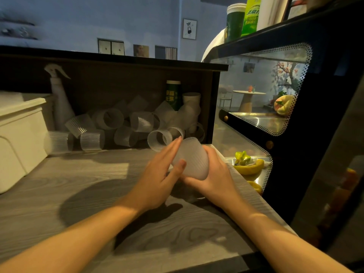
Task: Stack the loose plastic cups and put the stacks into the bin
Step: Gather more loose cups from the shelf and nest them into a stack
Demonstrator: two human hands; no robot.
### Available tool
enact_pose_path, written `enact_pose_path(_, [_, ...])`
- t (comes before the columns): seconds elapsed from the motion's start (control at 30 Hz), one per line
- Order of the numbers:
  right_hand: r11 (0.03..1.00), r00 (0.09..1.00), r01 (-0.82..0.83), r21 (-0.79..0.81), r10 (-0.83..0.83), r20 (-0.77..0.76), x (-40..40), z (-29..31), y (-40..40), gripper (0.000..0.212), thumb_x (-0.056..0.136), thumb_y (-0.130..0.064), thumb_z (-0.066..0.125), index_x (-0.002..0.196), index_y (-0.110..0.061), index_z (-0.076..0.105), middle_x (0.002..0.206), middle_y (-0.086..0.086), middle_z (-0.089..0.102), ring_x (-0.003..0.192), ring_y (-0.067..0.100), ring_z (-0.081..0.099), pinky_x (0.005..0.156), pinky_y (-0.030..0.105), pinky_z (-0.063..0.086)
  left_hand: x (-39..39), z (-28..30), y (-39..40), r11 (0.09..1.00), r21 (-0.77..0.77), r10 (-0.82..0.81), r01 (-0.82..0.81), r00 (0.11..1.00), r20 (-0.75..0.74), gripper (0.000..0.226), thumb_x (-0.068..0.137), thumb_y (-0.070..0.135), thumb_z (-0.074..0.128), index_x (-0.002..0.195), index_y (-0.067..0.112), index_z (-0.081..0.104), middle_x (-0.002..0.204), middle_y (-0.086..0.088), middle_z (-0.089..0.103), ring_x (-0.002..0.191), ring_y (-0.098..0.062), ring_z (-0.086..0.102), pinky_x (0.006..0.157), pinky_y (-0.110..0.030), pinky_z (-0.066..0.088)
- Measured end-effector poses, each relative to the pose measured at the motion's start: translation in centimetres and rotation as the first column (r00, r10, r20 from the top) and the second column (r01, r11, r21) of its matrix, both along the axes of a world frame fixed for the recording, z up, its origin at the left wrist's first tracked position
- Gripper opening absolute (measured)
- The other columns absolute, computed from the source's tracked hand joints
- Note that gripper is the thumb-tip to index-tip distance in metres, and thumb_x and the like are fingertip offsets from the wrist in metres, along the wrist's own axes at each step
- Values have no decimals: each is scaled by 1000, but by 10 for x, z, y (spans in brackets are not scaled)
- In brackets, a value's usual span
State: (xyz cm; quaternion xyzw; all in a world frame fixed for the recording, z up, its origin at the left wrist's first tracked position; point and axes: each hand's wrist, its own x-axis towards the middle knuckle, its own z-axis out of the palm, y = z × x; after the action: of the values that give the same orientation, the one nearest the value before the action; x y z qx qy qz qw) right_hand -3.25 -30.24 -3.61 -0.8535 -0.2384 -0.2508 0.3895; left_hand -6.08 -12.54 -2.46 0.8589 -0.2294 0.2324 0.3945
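Your two hands meet over the right side of the grey wood-grain counter (pixel 78 194), near its right edge, and between them you hold a frosted ribbed cup (pixel 192 157) tilted on its side, clear of the counter top. Your right hand (pixel 213 174) cups it from the right and below, fingers curled round its wall. Your left hand (pixel 159 174) lies against its left side with the fingers straight and pointing toward the back edge, while the thumb presses on the ribbed wall; whether this is one cup or several nested ones you cannot tell.

Along the back edge, under a dark shelf (pixel 118 60), lies the pile of loose cups (pixel 126 125), tumbled on their sides and mostly touching one another. The nearest open-mouthed cup (pixel 158 141) lies just behind your left fingertips. At the back left corner a white spray bottle (pixel 59 99) stands upright beside the pile, and at the left edge sits the white bin (pixel 21 138). Behind the pile, toward the right end, a green paper cup (pixel 173 94) stands upright. Past the right edge, a glass display case (pixel 275 107) holds yellow pieces on its metal shelves.
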Motion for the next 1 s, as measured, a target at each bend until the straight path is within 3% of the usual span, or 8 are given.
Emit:
enact_pose_path(0.1, [999,999,36,16,-36,-6,1,0,1,82,67,-57,80,131,-32,36,115,-12,47,100,7,50,74,33,52,9,14,12,996,-46,79,-76,994,77,72,88,78,27,150,43,15,146,20,34,130,8,30,100,-15,27])
enact_pose_path(0.23, [987,990,140,80,-137,-46,7,2,-2,78,68,-57,79,128,-29,38,113,-8,49,97,12,50,71,30,45,51,33,51,934,47,341,-354,924,172,73,95,50,53,156,24,23,156,0,30,141,-17,29,112,-36,29])
enact_pose_path(0.43, [974,976,202,100,-192,-98,9,5,-4,69,68,-58,78,117,-34,35,109,-9,49,94,11,51,68,28,41,122,56,86,612,507,602,-607,773,199,90,91,45,61,158,21,5,166,-4,0,149,-31,9,115,-48,24])
enact_pose_path(0.53, [976,974,203,84,-192,-122,8,7,-5,72,70,-59,77,123,-32,35,111,-11,45,96,9,49,70,26,42,145,53,80,461,628,634,-627,728,261,91,89,49,62,157,21,8,159,-6,20,144,-30,18,113,-42,25])
enact_pose_path(0.67, [978,972,199,66,-189,-137,9,7,-6,75,72,-58,75,128,-30,34,115,-9,44,99,10,47,74,26,41,151,51,72,302,640,677,-706,632,378,80,78,36,74,144,14,33,137,-12,36,124,-31,36,99,-40,37])
enact_pose_path(0.77, [977,973,196,80,-184,-139,9,7,-6,73,72,-59,75,126,-30,35,112,-9,44,98,10,46,73,26,39,150,43,76,337,647,647,-684,668,369,70,81,47,72,136,13,45,142,-16,32,129,-35,32,101,-43,36])
enact_pose_path(0.87, [980,974,187,67,-176,-139,8,7,-6,72,73,-58,75,126,-29,36,112,-9,44,99,10,44,74,27,36,154,43,77,486,627,699,-609,701,140,83,82,49,73,145,14,33,144,-15,38,129,-35,40,102,-46,40])
enact_pose_path(1.0, [980,973,191,61,-181,-141,9,8,-6,73,73,-60,75,126,-30,35,112,-9,43,101,10,44,77,28,43,155,37,71,411,684,740,-603,659,136,73,84,48,71,141,16,39,135,-12,43,122,-31,43,97,-42,42])
